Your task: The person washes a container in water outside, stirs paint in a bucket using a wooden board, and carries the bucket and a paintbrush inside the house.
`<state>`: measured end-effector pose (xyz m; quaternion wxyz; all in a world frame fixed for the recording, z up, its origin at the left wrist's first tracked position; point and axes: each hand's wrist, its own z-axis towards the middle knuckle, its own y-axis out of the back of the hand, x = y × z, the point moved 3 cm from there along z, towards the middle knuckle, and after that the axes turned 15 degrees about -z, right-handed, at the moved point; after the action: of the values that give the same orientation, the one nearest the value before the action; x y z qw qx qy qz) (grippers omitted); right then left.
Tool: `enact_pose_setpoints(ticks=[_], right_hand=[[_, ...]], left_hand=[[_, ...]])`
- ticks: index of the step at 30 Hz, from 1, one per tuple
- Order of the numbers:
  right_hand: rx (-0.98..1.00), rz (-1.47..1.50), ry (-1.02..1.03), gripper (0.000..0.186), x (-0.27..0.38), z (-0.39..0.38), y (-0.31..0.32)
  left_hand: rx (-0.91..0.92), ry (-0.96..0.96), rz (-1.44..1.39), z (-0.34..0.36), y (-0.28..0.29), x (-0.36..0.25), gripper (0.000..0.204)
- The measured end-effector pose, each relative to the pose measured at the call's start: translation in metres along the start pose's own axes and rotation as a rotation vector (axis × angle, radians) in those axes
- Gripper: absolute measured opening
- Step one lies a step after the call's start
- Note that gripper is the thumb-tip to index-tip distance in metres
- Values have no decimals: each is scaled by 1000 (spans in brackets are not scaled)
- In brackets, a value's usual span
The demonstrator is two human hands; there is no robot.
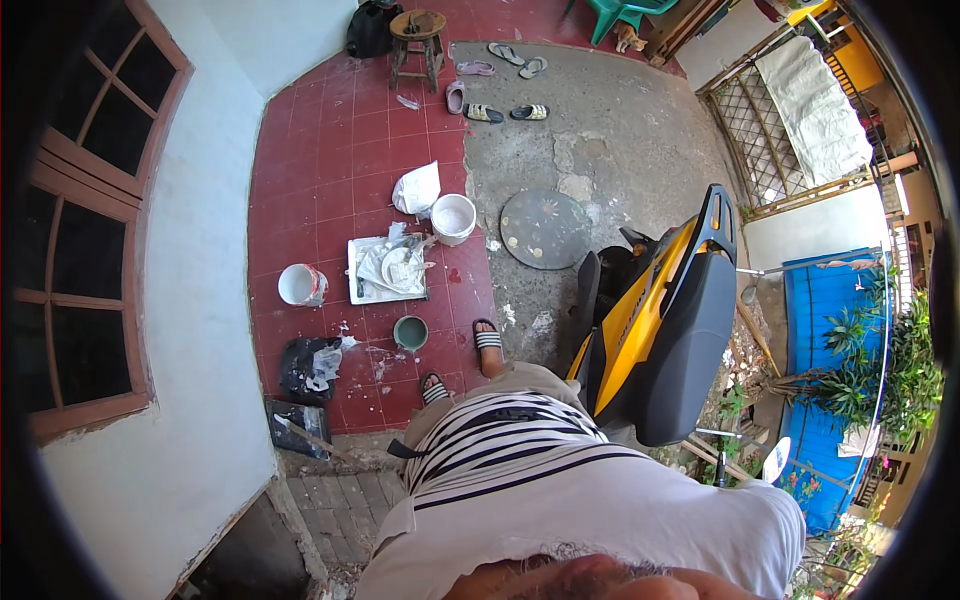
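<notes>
Neither of my hands shows. I look down past my striped shirt at my feet in striped slides (488, 340) on the red tiles. In front of them stand a green pot (410, 334), a paint tray (365, 292) with a white-smeared liner and tools on it, and a white bucket (454, 225). A white bag (415, 186) lies behind the bucket. Another bucket (300, 285) stands at the left, with a dark, paint-smeared bag (300, 370) nearer to me.
A yellow-black scooter (670, 330) stands close at my right. A white wall (195, 330) with windows runs along my left. A round cover (545, 227) lies in the concrete. A stool (418, 30), several sandals, a green chair (615, 15) and a cat (628, 38) are farther back.
</notes>
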<state>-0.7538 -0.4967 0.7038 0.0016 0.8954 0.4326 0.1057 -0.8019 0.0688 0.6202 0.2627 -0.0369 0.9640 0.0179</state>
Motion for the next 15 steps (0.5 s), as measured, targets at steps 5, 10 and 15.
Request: enact_pose_setpoints(ticks=[5,10,15], right_hand=[[5,-1,5,37,2,1,-1],[3,-16,17,37,5,1,1],[13,-33,20,36,6,-1,2]], left_hand=[[-6,16,-6,0,5,7,24],[-21,26,-18,-5,10,20,24],[-42,60,-35,-19,17,41,24]])
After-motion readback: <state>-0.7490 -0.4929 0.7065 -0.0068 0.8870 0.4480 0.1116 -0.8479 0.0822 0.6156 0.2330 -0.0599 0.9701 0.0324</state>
